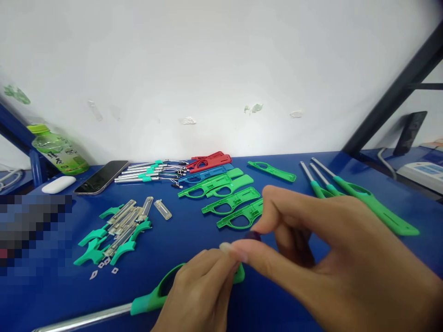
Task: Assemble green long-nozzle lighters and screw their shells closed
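Observation:
Low in the middle, my left hand (pixel 202 290) is wrapped round the green handle of a long-nosed lighter (pixel 148 302). Its metal tube points to the lower left, and the fingers cover most of the handle. Just above the handle's end, my right hand (pixel 346 263) pinches a small dark piece (pixel 253 235) between thumb and forefinger. Too little of that piece shows to name it. The right thumb meets the left hand's fingertips. Beyond the right hand lie several finished-looking green lighters (pixel 375 207), partly hidden by it.
Green half shells (pixel 238 201), red half shells (pixel 211 162) and metal tubes with wires (pixel 138 177) lie across the blue table (pixel 187 235). At left are clear fuel tanks with teal triggers (pixel 122 253), a phone (pixel 102 177), a white case (pixel 58 185) and a bottle (pixel 58 150).

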`<state>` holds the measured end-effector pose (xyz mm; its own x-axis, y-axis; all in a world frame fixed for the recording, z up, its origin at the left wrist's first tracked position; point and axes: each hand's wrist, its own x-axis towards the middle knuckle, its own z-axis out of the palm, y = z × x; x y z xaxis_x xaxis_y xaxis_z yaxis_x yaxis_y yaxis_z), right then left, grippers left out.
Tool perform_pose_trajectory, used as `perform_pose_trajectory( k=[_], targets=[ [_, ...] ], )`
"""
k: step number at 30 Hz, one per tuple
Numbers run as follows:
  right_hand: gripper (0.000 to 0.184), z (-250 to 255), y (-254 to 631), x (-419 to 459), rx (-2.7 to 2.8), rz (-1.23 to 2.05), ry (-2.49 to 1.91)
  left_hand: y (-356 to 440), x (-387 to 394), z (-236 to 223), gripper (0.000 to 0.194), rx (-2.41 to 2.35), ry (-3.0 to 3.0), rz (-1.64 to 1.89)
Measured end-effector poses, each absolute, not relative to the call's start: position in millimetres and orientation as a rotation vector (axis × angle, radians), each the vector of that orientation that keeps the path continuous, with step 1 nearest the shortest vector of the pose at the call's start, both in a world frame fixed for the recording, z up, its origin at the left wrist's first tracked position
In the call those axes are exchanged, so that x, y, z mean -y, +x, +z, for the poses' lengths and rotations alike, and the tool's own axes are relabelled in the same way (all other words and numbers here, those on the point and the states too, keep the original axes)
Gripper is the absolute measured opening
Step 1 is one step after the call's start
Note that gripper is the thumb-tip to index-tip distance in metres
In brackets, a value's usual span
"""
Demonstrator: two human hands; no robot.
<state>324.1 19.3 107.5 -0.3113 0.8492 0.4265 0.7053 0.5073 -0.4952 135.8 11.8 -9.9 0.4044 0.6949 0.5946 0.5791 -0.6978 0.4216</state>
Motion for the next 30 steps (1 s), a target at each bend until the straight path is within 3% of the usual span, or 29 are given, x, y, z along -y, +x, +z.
perform_pose_trajectory(
  k=[7,14,17,19,22,25,28,30],
  targets=[
    [0.004,99.3,335.4,-27.3,2.137,0.473,-0.897,134.2,-8.7,-8.2,0.027,-1.182,2.448,1.135],
    [0.035,100.9,322.3,-32.9,2.070,0.497,-1.261,132.2,-8.6,-11.1,0.030,-1.198,2.487,1.096],
    [0.023,94.8,333.3,-32.6,2.098,0.493,-1.073,134.4,-9.8,-8.0,0.026,-1.159,2.470,1.073],
    [0.025,90.5,342.2,-33.8,2.103,0.379,-0.889,135.5,-10.7,-8.3,0.023,-1.133,2.466,1.099],
    [0.009,93.8,343.6,-34.3,2.115,0.403,-0.958,135.0,-10.4,-12.7,0.022,-1.132,2.472,1.150],
    [0.012,105.4,330.9,-30.9,2.105,0.620,-1.197,132.3,-7.4,-16.5,0.025,-1.168,2.486,1.138],
    [0.026,108.6,322.7,-27.7,2.082,0.570,-1.251,130.6,-5.8,-14.3,0.028,-1.195,2.494,1.106],
    [0.021,103.0,325.8,-27.9,2.090,0.505,-1.156,131.6,-6.8,-10.2,0.028,-1.196,2.480,1.072]
  ],
)
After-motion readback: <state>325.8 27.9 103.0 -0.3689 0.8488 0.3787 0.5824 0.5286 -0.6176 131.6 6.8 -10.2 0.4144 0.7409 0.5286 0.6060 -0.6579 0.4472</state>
